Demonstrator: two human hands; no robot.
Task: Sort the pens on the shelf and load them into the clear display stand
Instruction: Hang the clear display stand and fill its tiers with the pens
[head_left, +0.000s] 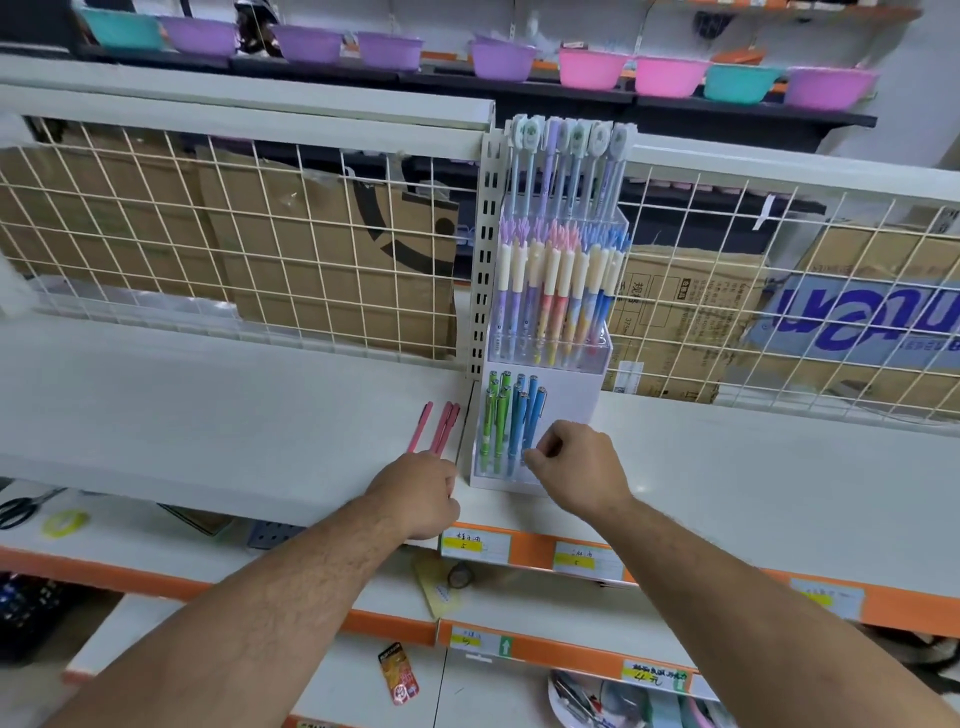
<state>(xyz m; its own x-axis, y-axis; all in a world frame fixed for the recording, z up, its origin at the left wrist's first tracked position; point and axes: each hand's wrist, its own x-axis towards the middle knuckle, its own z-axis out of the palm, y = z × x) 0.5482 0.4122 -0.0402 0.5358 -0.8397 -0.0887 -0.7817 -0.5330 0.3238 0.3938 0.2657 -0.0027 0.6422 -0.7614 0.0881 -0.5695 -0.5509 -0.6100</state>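
The clear display stand (576, 410) stands upright on the white shelf (234, 405), with pastel pens in its upper tiers. Its lowest tier holds green pens (491, 421) on the left and blue pens (522, 415) beside them. Three pink pens (441, 423) lie on the shelf just left of the stand. My left hand (415, 493) sits over their near ends, fingers curled round them. My right hand (576, 462) is at the front of the lowest tier, thumb and fingertips pinching the lower part of a blue pen.
A wire grid (260, 234) backs the shelf, with cardboard boxes (322, 249) behind it. Coloured bowls (592, 67) line the top shelf. Price labels (475, 545) run along the orange shelf edge. Scissors (21, 506) and a tape roll (65, 521) lie on the lower left shelf.
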